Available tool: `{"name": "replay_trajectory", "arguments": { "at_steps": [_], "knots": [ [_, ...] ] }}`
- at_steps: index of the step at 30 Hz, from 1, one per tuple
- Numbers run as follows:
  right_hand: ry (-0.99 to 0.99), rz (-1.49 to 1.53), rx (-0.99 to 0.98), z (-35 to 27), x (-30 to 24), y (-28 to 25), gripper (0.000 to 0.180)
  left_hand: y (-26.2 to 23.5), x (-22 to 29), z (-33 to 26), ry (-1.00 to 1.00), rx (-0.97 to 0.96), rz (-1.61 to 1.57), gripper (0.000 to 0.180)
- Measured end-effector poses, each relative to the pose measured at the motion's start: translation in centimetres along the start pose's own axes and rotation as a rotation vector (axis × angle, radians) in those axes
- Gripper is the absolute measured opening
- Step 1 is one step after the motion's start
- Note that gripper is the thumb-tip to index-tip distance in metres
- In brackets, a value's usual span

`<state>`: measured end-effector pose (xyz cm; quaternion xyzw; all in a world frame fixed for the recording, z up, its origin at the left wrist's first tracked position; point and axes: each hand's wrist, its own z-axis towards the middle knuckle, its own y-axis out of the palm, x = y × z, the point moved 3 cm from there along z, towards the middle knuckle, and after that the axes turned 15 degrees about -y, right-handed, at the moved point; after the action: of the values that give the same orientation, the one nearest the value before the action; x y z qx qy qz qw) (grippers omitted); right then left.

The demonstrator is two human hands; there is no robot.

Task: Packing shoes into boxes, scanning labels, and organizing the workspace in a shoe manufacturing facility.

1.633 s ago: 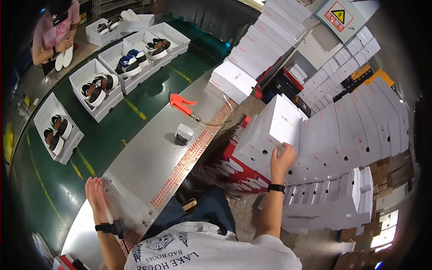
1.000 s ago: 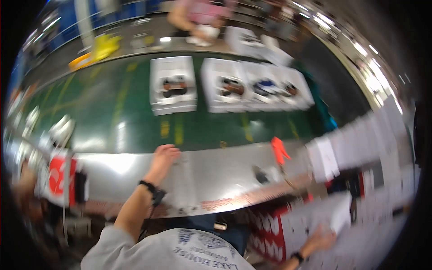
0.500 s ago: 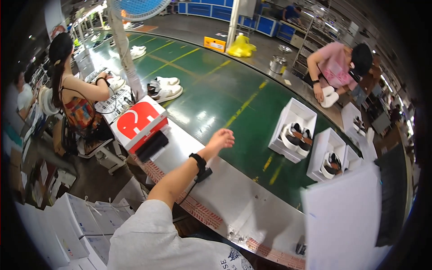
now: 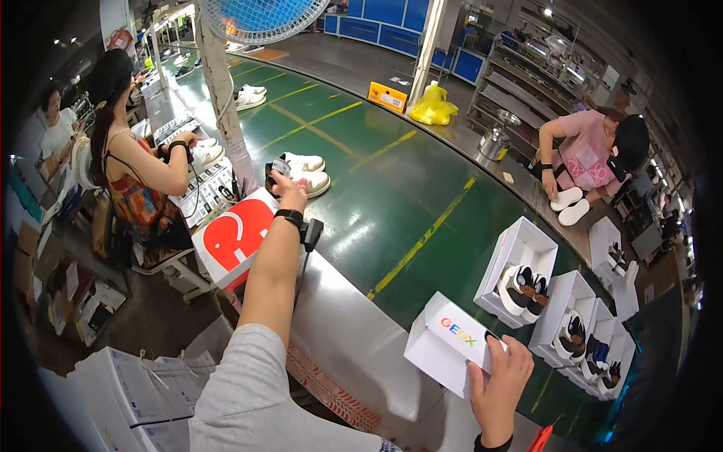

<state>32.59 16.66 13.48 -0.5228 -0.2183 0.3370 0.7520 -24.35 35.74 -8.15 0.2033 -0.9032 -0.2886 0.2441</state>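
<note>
My left hand (image 4: 290,188) reaches over the red-and-white shoebox (image 4: 235,235), its fingers bent at the heel of the nearer grey-and-white sneaker (image 4: 315,184). Whether they grip the heel is hard to see. Another white sneaker (image 4: 304,162) stands just behind on the green belt. Beside the black wristband a small dark device (image 4: 312,235) hangs on a cord. My right hand (image 4: 501,384) is closed on the edge of a white shoebox (image 4: 444,346) with coloured lettering, thumb and fingers spanning its corner. That box is over the metal ledge at the belt's near side.
White boxes with sneakers (image 4: 520,290) stand on the belt (image 4: 361,218) at right. Across it, a person in pink (image 4: 587,151) handles white shoes; another person (image 4: 135,166) works at left. A post (image 4: 222,98) and fan (image 4: 260,16) rise nearby. Stacked white cartons (image 4: 151,384) stand lower left.
My left hand has moved forward and left to the sneakers. My right hand has come into view with the white box; the large white panel at right is gone. The view has shifted.
</note>
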Motion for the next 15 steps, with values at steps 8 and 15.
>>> {"name": "replay_trajectory", "arguments": {
  "at_steps": [8,15],
  "knots": [
    [0.075,0.092,0.059,-1.1,1.8,0.9,0.049,-0.8,3.6,1.2,0.144,-0.199,0.161,0.090],
    [0.028,-0.001,0.134,-1.2,1.9,0.0,0.046,-2.0,-6.7,-22.9,0.013,-1.034,0.522,0.070]
  ]
}}
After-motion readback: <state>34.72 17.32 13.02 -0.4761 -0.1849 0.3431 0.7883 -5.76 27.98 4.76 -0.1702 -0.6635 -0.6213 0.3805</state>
